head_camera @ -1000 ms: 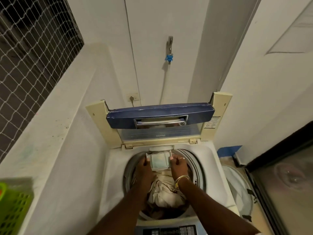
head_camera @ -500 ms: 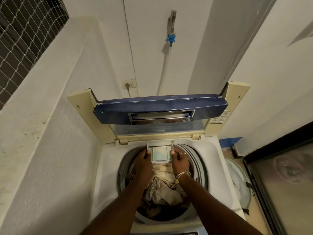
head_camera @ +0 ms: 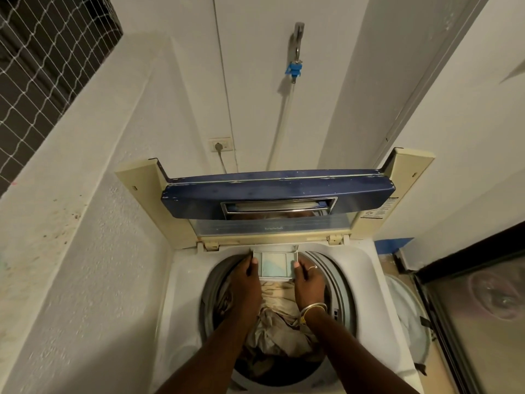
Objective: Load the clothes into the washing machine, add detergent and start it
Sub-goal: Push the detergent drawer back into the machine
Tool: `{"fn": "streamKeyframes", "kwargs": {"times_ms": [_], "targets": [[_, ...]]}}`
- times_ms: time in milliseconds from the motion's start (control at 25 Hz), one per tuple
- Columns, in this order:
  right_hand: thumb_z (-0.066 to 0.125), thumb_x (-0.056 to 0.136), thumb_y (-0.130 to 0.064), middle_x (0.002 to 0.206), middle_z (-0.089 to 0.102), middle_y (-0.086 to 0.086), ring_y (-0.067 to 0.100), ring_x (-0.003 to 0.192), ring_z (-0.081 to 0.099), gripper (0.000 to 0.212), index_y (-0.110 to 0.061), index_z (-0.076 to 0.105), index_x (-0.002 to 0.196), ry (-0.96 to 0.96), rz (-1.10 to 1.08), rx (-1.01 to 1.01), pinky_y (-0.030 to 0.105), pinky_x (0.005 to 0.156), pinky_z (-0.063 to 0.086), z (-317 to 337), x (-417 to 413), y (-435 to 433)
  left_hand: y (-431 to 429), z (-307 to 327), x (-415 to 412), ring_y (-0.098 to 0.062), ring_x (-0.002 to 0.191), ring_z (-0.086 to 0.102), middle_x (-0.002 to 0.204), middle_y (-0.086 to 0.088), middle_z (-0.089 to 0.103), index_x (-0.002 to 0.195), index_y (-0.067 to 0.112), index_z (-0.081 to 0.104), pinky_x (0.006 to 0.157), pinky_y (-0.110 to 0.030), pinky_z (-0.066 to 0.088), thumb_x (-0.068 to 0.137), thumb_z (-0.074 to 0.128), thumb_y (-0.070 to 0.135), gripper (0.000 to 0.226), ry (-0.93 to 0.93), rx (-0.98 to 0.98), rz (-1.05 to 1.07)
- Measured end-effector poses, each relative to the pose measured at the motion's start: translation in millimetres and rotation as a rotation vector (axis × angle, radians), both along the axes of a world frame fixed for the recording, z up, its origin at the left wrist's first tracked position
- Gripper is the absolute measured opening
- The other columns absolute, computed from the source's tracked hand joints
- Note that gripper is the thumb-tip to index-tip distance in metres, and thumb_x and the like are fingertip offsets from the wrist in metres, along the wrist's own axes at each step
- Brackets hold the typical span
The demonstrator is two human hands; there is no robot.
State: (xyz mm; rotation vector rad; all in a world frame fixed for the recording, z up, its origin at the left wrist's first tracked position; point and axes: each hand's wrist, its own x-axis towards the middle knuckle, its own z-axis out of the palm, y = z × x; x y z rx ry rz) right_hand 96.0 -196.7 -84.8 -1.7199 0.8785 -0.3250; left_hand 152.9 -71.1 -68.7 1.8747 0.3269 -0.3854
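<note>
Okay, head view only, looking down into a top-loading washing machine (head_camera: 186, 294) with its lid (head_camera: 278, 190) folded up and standing open against the back wall. Clothes (head_camera: 277, 322), beige and crumpled, already lay in the drum, filling it fairly high. Both arms reached in over the load.

Left hand (head_camera: 245, 280) and right hand (head_camera: 308, 282) were apart, each clamped on one short end of a small pale tray (head_camera: 277, 265), thumbs on its top edges; the fingers underneath were hidden. Looks like the detergent tray, though whether it held any product I couldn't tell. The right hand wore a ring (head_camera: 312, 267), with a bangle (head_camera: 312, 308) at the wrist.

Key relation: the tray sat at the far rim of the tub opening, just under the lid hinge, straight ahead of the hands and away from the person. Its long axis ran left to right, so it spanned the gap between the two hands. Its rear edge touched or just met the slot in the back rim. Neither hand was nearer, the grip was symmetric. My read: loading done, detergent step in hand, and the next move turns on sliding the tray squarely along the front-to-back line; a skewed push could jam it.

Background: a tap (head_camera: 297, 38) with a hose and a wall socket (head_camera: 221, 144) above the machine, a netted window upper left, and a glass door at right.
</note>
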Motion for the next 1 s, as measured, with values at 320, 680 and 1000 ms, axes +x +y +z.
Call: {"fn": "streamKeyframes", "kwargs": {"times_ms": [320,680,1000], "targets": [[0.062,0.095,-0.023,0.106,0.071,-0.005,0.006,0.098,0.063,0.024,-0.016,0.07,0.116,-0.006,0.015,-0.032,0.026,0.094,0.05,-2.7,10.6,-6.6,0.9,-10.3,5.5,-0.011,0.097,0.058,0.121,-0.005,0.065,0.131,0.014,0.059,0.083,-0.025,0.045,0.102,0.045,0.034,0.037,-0.014,-0.001,0.0],[0.057,0.097,-0.028,0.095,0.073,-0.001,0.012,0.089,0.063,0.023,-0.017,0.074,0.108,0.03,0.019,-0.125,0.027,0.084,0.048,3.6,15.2,-3.9,2.4,-6.5,14.5,-0.01,0.094,0.055,0.116,0.002,0.062,0.128,0.012,0.059,0.08,-0.022,0.042,0.102,0.047,0.036,0.037,0.012,-0.007,0.017],[0.052,0.099,-0.028,0.079,0.066,-0.004,0.014,0.079,0.062,0.022,-0.018,0.072,0.096,0.077,0.072,-0.224,0.027,0.072,0.046,5.1,17.2,-5.2,5.8,-4.3,18.3,-0.005,0.084,0.063,0.105,0.002,0.068,0.113,0.016,0.063,0.065,-0.017,0.046,0.099,0.052,0.036,0.027,0.055,-0.057,0.02]]}}
